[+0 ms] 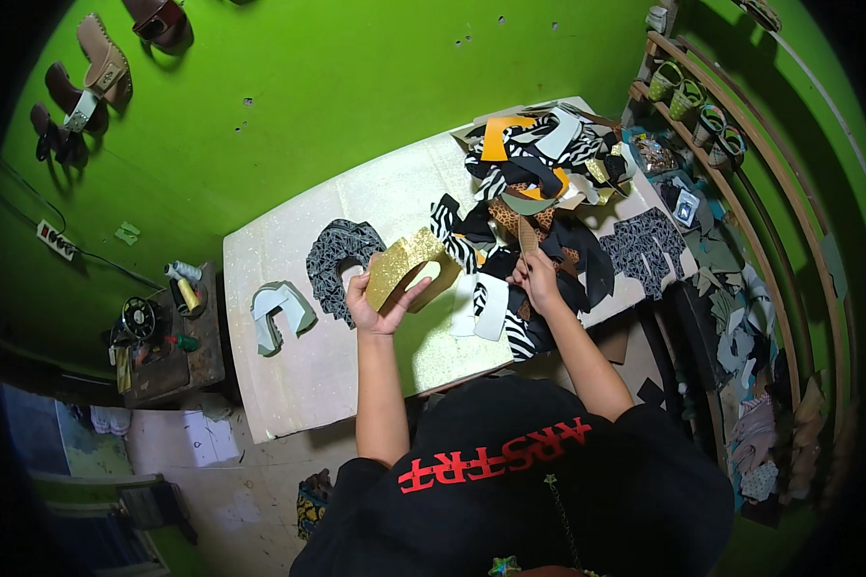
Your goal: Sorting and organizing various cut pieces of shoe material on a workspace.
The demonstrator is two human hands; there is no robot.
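My left hand grips a curved gold glitter shoe-upper piece, raised above the white table. What looks like a stack of such pieces is in that grip, its thickness partly hidden. Over the near side of a heap of cut pieces, my right hand has its fingers closed on a narrow tan strip. Zebra-print, black and leopard-print pieces lie around that hand. Left of the gold piece rest a stack of black-and-grey patterned curved pieces and a pale grey-green curved stack.
More patterned pieces lie at the table's right end. A wooden rack holding small woven shoes runs along the right, with scraps below. A sewing machine wheel and thread spools stand at left. Sandals hang on the green wall.
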